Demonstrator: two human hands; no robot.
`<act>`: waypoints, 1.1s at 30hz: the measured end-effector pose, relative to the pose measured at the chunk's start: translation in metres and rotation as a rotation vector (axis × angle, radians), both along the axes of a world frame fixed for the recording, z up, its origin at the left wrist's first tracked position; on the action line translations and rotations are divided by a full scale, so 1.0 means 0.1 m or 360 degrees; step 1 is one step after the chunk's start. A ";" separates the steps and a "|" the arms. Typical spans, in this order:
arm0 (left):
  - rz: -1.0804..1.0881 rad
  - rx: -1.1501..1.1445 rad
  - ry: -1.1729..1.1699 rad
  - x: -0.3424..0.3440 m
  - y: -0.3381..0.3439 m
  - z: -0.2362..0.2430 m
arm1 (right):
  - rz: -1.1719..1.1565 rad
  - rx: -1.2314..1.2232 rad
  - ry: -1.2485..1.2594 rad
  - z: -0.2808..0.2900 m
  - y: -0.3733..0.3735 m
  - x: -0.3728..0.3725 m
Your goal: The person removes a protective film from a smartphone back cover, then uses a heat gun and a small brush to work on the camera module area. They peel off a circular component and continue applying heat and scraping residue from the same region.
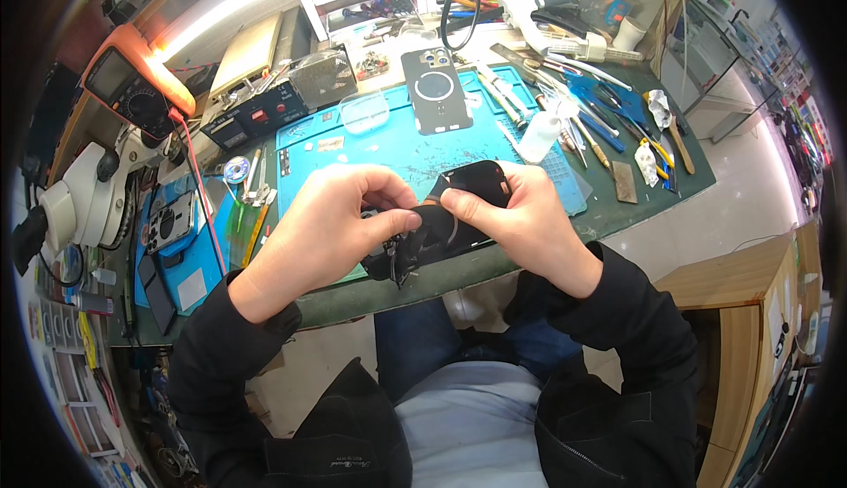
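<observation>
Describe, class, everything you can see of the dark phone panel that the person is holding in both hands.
The dark phone panel is a thin, glossy black slab with rounded corners, apparently glass. It is held tilted over the near edge of the blue work mat. The left hand pinches its lower left end and the right hand grips its right side. Thin dark strips hang from its lower left; its finer detail is hidden.

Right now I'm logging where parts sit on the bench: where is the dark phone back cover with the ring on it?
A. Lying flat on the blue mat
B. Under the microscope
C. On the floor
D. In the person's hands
A: the back cover lies flat on the blue mat, apart from both hands, which hold a black phone screen nearer the bench edge.
</observation>
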State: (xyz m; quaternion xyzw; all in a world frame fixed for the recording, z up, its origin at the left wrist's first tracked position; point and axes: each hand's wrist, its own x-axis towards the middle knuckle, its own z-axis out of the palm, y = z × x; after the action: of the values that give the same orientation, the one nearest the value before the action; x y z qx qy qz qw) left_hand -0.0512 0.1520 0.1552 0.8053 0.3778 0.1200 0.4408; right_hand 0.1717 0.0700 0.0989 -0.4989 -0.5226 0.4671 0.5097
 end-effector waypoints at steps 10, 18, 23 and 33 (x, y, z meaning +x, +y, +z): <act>-0.0007 0.0206 0.0020 0.01 -0.02 -0.05 | -0.0057 0.0025 -0.0135 -0.01 0.02 0.02; 0.0118 0.1193 -0.0390 -0.02 -0.15 -0.20 | -0.0143 0.0042 0.0083 -0.06 0.01 0.06; 0.0290 0.1591 -0.0415 -0.09 -0.54 -0.56 | -0.0272 0.0131 0.0188 -0.08 0.01 0.11; 0.0343 0.1123 -0.0448 -0.19 -0.63 -0.55 | -0.0224 0.0124 0.0090 -0.10 -0.07 0.09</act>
State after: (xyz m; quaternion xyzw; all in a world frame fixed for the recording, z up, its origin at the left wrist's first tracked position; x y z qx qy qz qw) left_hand -0.0705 0.0889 0.0998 0.8388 0.3316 0.3973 0.1693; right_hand 0.1810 0.0634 0.0887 -0.5008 -0.4895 0.4232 0.5749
